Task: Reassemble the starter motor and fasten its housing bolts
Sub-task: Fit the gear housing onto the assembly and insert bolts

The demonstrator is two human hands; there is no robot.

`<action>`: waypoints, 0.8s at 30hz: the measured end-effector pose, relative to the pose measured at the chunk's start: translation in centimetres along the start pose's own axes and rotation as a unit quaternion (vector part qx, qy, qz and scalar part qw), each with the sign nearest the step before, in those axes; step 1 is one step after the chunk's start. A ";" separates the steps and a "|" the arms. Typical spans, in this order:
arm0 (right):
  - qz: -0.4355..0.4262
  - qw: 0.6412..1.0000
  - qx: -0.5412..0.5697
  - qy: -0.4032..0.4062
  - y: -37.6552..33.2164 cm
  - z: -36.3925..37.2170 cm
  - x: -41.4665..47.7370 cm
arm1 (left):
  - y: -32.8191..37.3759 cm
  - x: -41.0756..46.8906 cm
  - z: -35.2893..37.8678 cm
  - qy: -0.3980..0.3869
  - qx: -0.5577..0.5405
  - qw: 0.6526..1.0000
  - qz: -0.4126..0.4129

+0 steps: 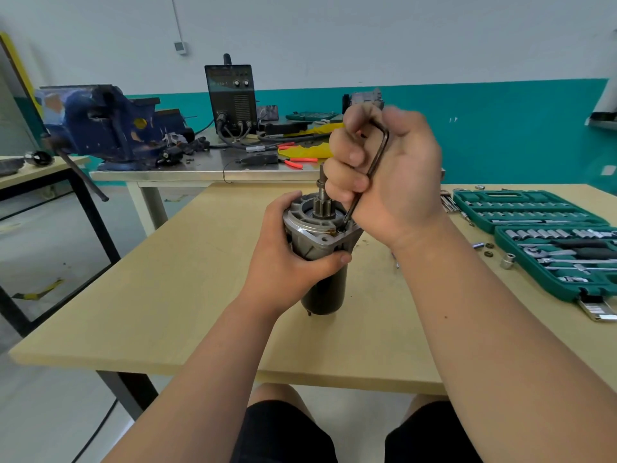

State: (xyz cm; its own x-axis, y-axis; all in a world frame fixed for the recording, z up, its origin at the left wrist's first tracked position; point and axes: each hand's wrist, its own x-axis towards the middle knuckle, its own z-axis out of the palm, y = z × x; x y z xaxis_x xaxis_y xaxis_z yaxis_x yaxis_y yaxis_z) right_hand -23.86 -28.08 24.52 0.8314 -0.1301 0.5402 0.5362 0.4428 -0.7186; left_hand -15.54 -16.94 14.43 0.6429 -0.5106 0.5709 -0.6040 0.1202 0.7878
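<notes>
A person steadies a starter motor (319,248) upright on a pale wooden surface (167,279), the left hand (287,259) wrapped around its body just below the aluminium drive-end housing (315,225), thumb across the near side. The right hand (384,175) is closed around an L-shaped hex key (374,162), whose long arm runs down and slightly left to a housing bolt (340,230) on the flange, beside the pinion gear and shaft (323,198) that stand up through the opening. The key's tip appears to sit in the bolt head, though the seat itself is too small to confirm.

The step in hand looks like running a housing bolt down. To do it well, the key should be held in line with the bolt rather than leaning, pressed fully into the socket so the corners do not round off. The left hand needs to resist the turn, since the motor rests only on its narrow end and could twist or tip. The fingers (344,158) of the right hand crowd the shaft, so short swings may be all the room allows. Final tightening would be better done evenly, bolt by bolt, so that the housing pulls down flat.

An open green socket set (551,242) lies well apart to the right, with loose sockets and nuts (489,250) on the surface beside it. A blue bench vise (107,125) stands unused on the metal bench behind.
</notes>
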 end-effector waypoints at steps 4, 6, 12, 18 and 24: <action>0.004 0.998 0.030 -0.052 0.0 -0.6 0.0 | 0.0 -0.1 0.2 0.010 -0.001 1.000 0.009; -0.025 0.998 0.008 -0.054 0.2 -0.6 -0.1 | 0.0 -0.2 0.2 0.004 -0.002 1.000 0.014; -0.189 0.957 -0.210 0.070 1.6 0.2 -0.7 | 0.1 -0.3 0.0 -0.007 0.004 1.000 0.010; -0.120 0.977 -0.173 0.019 1.4 0.1 -1.2 | 0.2 -0.2 -0.2 -0.009 0.011 1.000 0.007; -0.127 0.940 -0.301 0.102 -0.4 -0.4 -1.1 | 0.3 -0.3 0.0 -0.011 0.013 1.000 0.018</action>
State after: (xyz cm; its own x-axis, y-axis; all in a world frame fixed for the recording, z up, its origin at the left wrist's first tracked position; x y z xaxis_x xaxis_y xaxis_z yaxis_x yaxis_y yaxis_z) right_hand -24.95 -28.50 24.00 0.6427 -0.3585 0.6770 0.6556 -0.1998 -0.7282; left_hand -15.91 -16.72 14.47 0.6096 -0.5249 0.5939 -0.6396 0.1169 0.7598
